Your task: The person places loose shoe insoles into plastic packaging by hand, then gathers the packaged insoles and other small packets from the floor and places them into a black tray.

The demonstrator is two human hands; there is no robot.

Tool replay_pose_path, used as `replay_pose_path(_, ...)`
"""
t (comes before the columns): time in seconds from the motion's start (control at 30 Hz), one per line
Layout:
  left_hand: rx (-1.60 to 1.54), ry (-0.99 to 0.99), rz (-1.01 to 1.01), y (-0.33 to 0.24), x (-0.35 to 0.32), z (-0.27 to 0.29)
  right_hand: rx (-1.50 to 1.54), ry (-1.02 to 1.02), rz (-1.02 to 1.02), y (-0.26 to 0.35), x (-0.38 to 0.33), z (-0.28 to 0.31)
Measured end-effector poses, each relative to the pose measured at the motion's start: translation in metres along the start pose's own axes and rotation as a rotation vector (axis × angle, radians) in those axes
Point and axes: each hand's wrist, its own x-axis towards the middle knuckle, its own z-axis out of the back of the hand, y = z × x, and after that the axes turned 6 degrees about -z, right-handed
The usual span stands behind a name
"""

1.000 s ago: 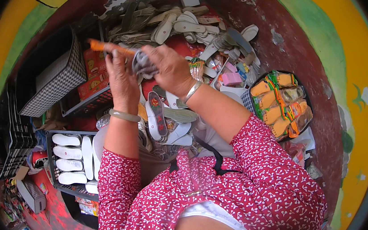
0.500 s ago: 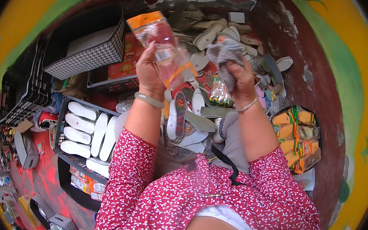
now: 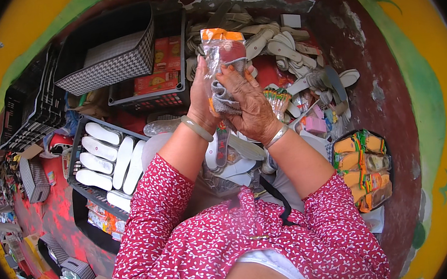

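Note:
A clear plastic packet point(image 3: 221, 35) with an orange top and something dark red inside stands upright between my hands, in front of my chest. My left hand point(image 3: 201, 101) grips it from the left side, its fingers partly behind the packet. On the packet's front lies a bunched grey cloth point(image 3: 224, 100). My right hand point(image 3: 252, 104) is closed over this cloth and presses it against the plastic. Below my wrists, insoles point(image 3: 246, 147) lie over my lap, one of them with a red pattern.
White insoles point(image 3: 122, 161) fill a dark crate point(image 3: 128, 130) at my left. A houndstooth bin point(image 3: 112, 66) rests beside red boxes point(image 3: 167, 55). More insoles point(image 3: 282, 49) are heaped at the far wall. Yellow packets point(image 3: 348, 159) sit in a tray at right.
My right hand has come left with the grey cloth and now presses it on the packet. My left hand has shifted right, and the packet has turned more upright.

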Motion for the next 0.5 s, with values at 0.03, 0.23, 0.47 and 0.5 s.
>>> replay_pose_path(0.03, -0.026, 0.01, 0.04, 0.001, -0.002, 0.0, -0.042, -0.012, -0.004, 0.0, 0.001, 0.001)
replay_pose_path(0.23, 0.157, -0.043, 0.114, 0.02, -0.013, -0.011, -0.131, -0.207, -0.129, -0.037, 0.012, 0.01)
replay_pose_path(0.47, 0.114, 0.019, 0.143, 0.013, -0.003, 0.008, 0.024, -0.387, -0.635, -0.077, 0.008, 0.022)
replay_pose_path(0.5, 0.082, -0.034, 0.166, 0.006, -0.007, -0.012, 0.116, -0.408, -0.716, -0.081, 0.011, 0.032)
